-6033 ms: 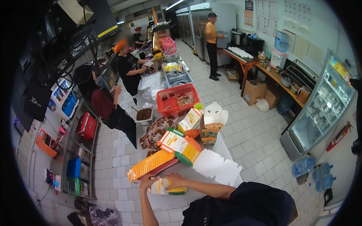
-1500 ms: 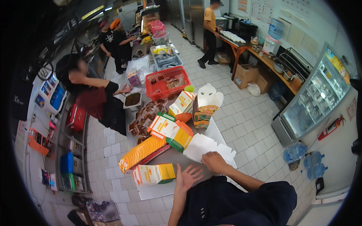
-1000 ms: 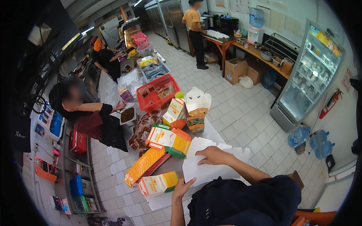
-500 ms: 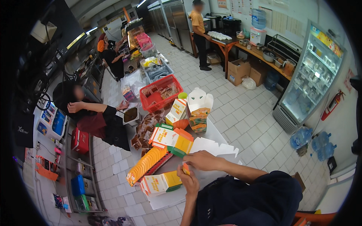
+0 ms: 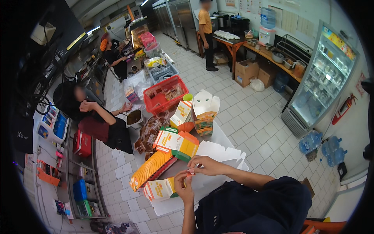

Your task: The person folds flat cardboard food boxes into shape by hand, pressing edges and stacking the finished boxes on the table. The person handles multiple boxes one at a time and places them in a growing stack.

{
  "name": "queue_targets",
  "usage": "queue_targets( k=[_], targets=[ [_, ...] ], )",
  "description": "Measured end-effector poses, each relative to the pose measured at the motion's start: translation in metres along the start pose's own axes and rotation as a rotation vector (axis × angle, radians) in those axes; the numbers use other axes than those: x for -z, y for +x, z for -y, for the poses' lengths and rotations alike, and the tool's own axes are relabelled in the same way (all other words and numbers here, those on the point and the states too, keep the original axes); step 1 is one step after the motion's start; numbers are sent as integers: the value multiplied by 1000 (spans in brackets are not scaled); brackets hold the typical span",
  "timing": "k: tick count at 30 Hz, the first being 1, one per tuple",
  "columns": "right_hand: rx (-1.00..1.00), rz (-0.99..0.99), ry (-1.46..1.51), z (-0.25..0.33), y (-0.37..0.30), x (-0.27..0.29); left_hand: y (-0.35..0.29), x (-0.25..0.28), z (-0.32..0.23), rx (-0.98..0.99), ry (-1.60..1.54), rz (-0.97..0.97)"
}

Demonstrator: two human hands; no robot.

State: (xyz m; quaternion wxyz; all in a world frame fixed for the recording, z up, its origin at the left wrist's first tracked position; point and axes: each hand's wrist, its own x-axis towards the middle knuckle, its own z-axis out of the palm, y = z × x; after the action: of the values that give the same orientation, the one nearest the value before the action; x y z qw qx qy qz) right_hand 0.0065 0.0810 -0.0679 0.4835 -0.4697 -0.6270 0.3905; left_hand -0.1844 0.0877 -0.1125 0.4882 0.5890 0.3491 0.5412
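Close together over the table (image 5: pixel 204 185), my left hand (image 5: pixel 182 184) and my right hand (image 5: pixel 207 165) pinch a small piece with white and reddish-orange on it (image 5: pixel 190 172); it is too small to name. Just beyond them lies a green, orange and white printed carton (image 5: pixel 176 142), partly folded. A similar white and yellow carton (image 5: pixel 160 189) rests by my left hand. Between these two runs a row of nested orange cartons (image 5: pixel 151 171). White die-cut card (image 5: pixel 222 153) lies beside my right forearm.
Farther along stand a patterned box with open flaps (image 5: pixel 204 113), another printed carton (image 5: pixel 181 114), brown packets (image 5: pixel 150 130) and a red basket (image 5: pixel 165 95). A co-worker (image 5: pixel 103 121) stands at the left beside a metal container (image 5: pixel 134 117). A glass-door fridge (image 5: pixel 321 78) is at the right.
Both hands have drawn slightly left, and the piece between them has turned, showing white. The co-worker at left has raised a hand; the far person's arm has dropped from the table.
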Motion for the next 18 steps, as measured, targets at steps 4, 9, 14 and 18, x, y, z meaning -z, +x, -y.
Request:
queue_targets(
  k=[4, 9, 14, 18],
  targets=[
    [-48, 36, 81, 2, 2, -5, 0, 1, 0, -149, 175, -45],
    [-54, 125, -202, 24, 3, 5, 4, 1, -6, -41, 61, -141],
    [46, 74, -503, 49, 1, -7, 24, 3, -19, -120, 142, -71],
    [181, -187, -522, 62, 18, -9, 41, 23, -48, -194, 472, 121]
  ],
)
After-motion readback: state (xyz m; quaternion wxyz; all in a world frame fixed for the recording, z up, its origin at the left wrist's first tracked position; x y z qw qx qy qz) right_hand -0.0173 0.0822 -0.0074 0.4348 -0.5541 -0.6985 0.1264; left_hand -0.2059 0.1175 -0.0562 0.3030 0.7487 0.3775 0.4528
